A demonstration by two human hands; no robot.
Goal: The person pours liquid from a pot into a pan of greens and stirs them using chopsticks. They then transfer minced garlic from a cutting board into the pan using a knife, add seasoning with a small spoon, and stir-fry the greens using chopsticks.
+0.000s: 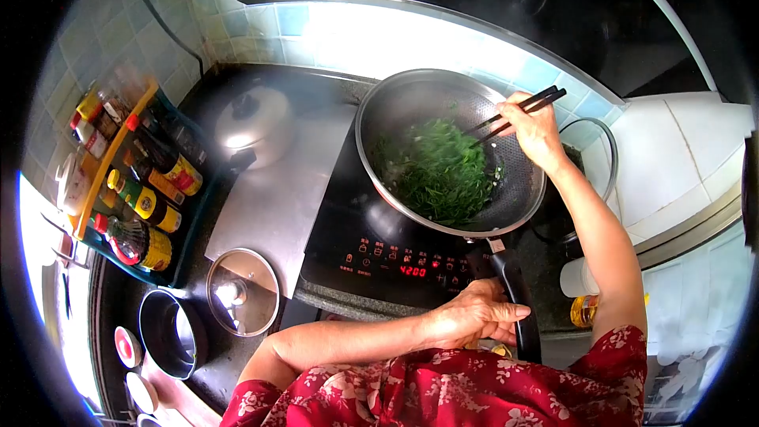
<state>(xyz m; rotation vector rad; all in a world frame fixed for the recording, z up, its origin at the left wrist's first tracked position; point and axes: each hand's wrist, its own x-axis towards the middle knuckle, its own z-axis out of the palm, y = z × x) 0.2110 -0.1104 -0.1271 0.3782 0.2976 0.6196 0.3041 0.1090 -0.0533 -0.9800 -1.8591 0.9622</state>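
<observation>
**Wok on the hob: one hand on the handle, one working chopsticks in the greens**

Head view, looking down at a kitchen counter. A round, dark steel wok (pixel 451 150) sits on a black induction hob (pixel 371 245) whose red display is lit. Inside lies a heap of chopped dark green leafy vegetables (pixel 435 170), piled toward the middle and right of the bowl.

Right hand (pixel 534 130): closed around a pair of long black chopsticks (pixel 514 111), held over the far right rim. The sticks run on a slant, upper ends up and to the right, tips pointing down-left into the greens. This hand is the nearer one to the food; the greens lie just left and below it.

Left hand (pixel 474 316): at the near edge, fingers curled against the wok's black handle (pixel 514 292), which runs from the rim toward the person. How firm the grip is cannot be told. The forearm comes in from the left across a red floral garment (pixel 443 387).

Around: a steel pot with its lid on (pixel 253 119) at the back left, a glass lid (pixel 241 292) lying flat on the counter, a blue tray of sauce bottles (pixel 138 182) along the tiled wall.
</observation>
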